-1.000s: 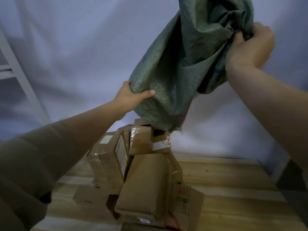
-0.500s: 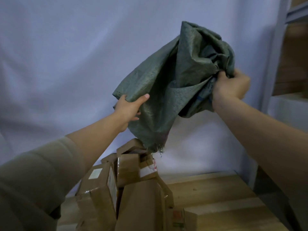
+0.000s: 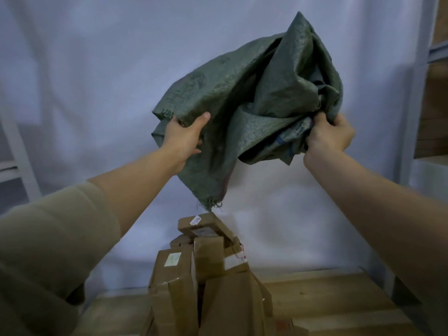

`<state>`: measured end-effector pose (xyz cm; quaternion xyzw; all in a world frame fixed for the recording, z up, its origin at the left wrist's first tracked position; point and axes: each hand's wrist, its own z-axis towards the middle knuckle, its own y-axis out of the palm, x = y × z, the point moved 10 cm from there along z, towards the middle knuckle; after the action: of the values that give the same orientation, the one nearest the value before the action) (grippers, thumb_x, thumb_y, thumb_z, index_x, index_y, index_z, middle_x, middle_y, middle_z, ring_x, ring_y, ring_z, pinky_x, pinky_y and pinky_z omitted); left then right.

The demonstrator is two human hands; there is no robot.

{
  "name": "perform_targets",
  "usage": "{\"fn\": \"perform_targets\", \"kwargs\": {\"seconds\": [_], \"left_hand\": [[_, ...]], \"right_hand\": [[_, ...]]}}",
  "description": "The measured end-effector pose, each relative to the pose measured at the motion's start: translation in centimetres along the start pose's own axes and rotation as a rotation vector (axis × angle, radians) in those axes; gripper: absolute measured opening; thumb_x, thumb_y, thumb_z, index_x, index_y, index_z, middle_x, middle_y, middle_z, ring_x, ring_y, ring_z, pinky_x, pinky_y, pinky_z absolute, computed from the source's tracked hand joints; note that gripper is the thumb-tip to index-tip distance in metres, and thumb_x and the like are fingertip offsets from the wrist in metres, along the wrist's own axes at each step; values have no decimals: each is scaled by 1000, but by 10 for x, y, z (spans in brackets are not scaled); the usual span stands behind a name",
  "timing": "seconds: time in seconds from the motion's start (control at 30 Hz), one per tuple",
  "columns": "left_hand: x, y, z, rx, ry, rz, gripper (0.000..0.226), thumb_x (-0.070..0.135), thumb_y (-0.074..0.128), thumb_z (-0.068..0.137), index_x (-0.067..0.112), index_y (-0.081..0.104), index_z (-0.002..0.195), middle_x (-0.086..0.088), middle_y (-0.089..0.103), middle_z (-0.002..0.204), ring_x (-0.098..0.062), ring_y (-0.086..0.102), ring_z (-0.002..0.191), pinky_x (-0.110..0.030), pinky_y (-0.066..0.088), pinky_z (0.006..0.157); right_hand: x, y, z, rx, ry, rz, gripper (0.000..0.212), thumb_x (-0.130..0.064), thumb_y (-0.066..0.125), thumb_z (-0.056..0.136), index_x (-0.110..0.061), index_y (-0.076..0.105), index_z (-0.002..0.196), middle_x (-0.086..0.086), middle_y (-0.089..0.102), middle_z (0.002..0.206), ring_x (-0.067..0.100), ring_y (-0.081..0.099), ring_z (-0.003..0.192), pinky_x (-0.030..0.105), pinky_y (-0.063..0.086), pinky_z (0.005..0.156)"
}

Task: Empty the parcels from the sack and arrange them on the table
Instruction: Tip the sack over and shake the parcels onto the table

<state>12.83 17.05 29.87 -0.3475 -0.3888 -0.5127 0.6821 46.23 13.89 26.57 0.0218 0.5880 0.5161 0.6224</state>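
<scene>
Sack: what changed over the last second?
The sack rose clear of the parcels; its frayed corner, which met the top one, hangs above it. Left hand and right hand kept their grips on the sack. The pile on the table looks unmoved.

The sack (image 3: 242, 98) I hold is coarse woven green plastic cloth with a faint sheen, its lowest corner frayed into loose threads. Below that sack, the parcels (image 3: 206, 275) are matt brown cardboard wrapped in glossy clear tape, with white paper labels. Under them the table (image 3: 327, 294) is pale, smooth wood. Behind the sack hangs matt white cloth (image 3: 97, 69).
</scene>
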Motion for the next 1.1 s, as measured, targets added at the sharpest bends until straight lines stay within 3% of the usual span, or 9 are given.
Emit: {"fn": "perform_targets", "kwargs": {"seconds": [0.13, 0.27, 0.53, 0.67, 0.73, 0.83, 0.9, 1.0, 1.1], "left_hand": [[-3, -34, -3, 52, 5, 15, 59, 48, 68, 87, 23, 49, 137, -1, 65, 121, -25, 68, 100, -40, 59, 84], [-12, -63, -11, 71, -4, 0, 60, 47, 65, 90, 24, 44, 141, -2, 64, 125, -25, 68, 101, -36, 59, 79], [-1, -120, -24, 189, 37, -17, 34, 36, 56, 98, 25, 50, 129, 0, 64, 122, -26, 67, 103, -41, 58, 87], [-3, -126, -36, 152, 7, -51, 23, 30, 48, 103, 22, 51, 124, 2, 64, 114, -18, 66, 100, -38, 57, 87], [-1, -125, -42, 140, 21, -71, 15, 28, 45, 104, 24, 53, 116, 8, 65, 104, -11, 65, 92, -35, 56, 84], [0, -131, -45, 166, 61, -36, 13, 29, 46, 104, 27, 58, 109, 9, 67, 104, -9, 65, 95, -35, 57, 83], [-6, -137, -45, 194, 55, 4, 16, 29, 46, 103, 25, 60, 109, 6, 68, 104, -11, 65, 94, -35, 55, 82], [-35, -141, -43, 183, -70, 82, 31, 30, 48, 102, 21, 53, 131, -2, 63, 125, -21, 64, 103, -42, 51, 91], [-80, -135, -52, 61, -240, 175, 87, 40, 68, 89, 22, 15, 156, -4, 44, 149, -27, 55, 123, -43, 48, 100]], "right_hand": [[11, 17, -20, -74, 77, 4, 24, -11, 58, 84, -21, 62, 63, 3, 61, 72, 17, 54, 68, 45, 57, 58], [27, 35, -42, -147, 154, 23, 22, -7, 55, 90, -18, 63, 73, 0, 57, 70, 18, 48, 67, 27, 44, 55], [33, 71, -83, -282, 259, 86, 14, -3, 54, 95, -14, 61, 97, 5, 64, 85, 15, 56, 62, 37, 52, 67], [35, 81, -103, -368, 302, 79, 36, 2, 57, 92, -18, 49, 121, 10, 62, 119, 24, 67, 90, 47, 57, 84], [37, 82, -112, -397, 308, 57, 52, 4, 57, 92, -21, 43, 136, 7, 56, 127, 22, 67, 98, 40, 61, 78], [44, 75, -116, -401, 291, -46, 65, 4, 56, 93, -23, 35, 148, -5, 49, 117, 6, 55, 79, 22, 53, 61], [50, 63, -116, -375, 295, -118, 57, 2, 57, 93, -20, 43, 144, -11, 47, 97, 3, 51, 73, 20, 50, 61], [62, 41, -119, -371, 324, -215, 46, -3, 63, 90, -14, 55, 135, 0, 56, 119, 8, 58, 82, 22, 51, 66], [81, 18, -130, -409, 433, -257, 40, -3, 66, 89, -9, 60, 128, 7, 65, 100, 10, 62, 74, 24, 57, 62]]}}
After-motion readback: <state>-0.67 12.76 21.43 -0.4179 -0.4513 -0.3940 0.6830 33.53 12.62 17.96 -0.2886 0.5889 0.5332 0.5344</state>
